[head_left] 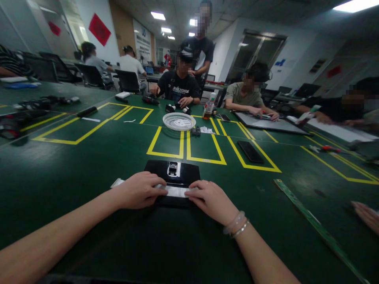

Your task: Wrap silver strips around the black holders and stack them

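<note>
A glossy black box-like object lies on the table in front of me, with a silver square fitting on its far part. Across its near part stretches a whitish strip with faint print; paper or plastic, I cannot tell. My left hand pinches the strip's left side between thumb and fingers. On the other side my right hand, with bracelets at the wrist, grips it the same way. A pale end piece pokes out left of my left hand; whether it belongs to the strip is hidden.
Beyond the black object stand a white plastic basket and a bottle. A phone lies to the right, near a long green strip. Yellow tape marks the green table. Several people sit around; another person's hand shows at right.
</note>
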Available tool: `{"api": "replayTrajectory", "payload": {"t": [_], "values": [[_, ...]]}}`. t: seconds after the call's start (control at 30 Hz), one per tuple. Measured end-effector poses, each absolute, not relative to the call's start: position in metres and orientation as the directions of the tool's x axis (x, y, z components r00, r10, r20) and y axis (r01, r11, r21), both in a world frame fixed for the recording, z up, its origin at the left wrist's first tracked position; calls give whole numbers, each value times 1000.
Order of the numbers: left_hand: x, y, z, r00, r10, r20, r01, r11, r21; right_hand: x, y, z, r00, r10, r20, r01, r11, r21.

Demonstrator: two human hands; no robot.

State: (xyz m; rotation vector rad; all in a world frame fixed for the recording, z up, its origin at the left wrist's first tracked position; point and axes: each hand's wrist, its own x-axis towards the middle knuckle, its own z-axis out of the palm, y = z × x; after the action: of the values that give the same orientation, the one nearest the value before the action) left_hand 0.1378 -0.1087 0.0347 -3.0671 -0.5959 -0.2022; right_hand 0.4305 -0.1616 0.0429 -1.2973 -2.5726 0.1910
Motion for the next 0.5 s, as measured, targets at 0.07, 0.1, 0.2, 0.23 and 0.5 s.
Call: {"api": "replayTrajectory", "payload": {"t": [0.07, 0.1, 0.2, 0.23, 0.5], "values": [[139, -110, 36, 919, 372, 129, 373, -928, 16, 427, -166, 47, -575, 801, 169, 785, 598, -163], [140, -110, 36, 918, 373, 138, 373, -928, 28, 425, -168, 49, -573, 801, 175, 790, 596, -142], [142, -110, 36, 906, 384, 175, 377, -923, 76, 420, -172, 53, -568, 799, 199, 800, 592, -99], [143, -111, 36, 900, 396, 185, 386, -918, 89, 418, -173, 53, -567, 797, 206, 800, 593, -89], [149, -108, 27, 860, 496, 119, 479, -865, 149, 426, -164, 49, -479, 797, 368, 804, 567, -182]]}}
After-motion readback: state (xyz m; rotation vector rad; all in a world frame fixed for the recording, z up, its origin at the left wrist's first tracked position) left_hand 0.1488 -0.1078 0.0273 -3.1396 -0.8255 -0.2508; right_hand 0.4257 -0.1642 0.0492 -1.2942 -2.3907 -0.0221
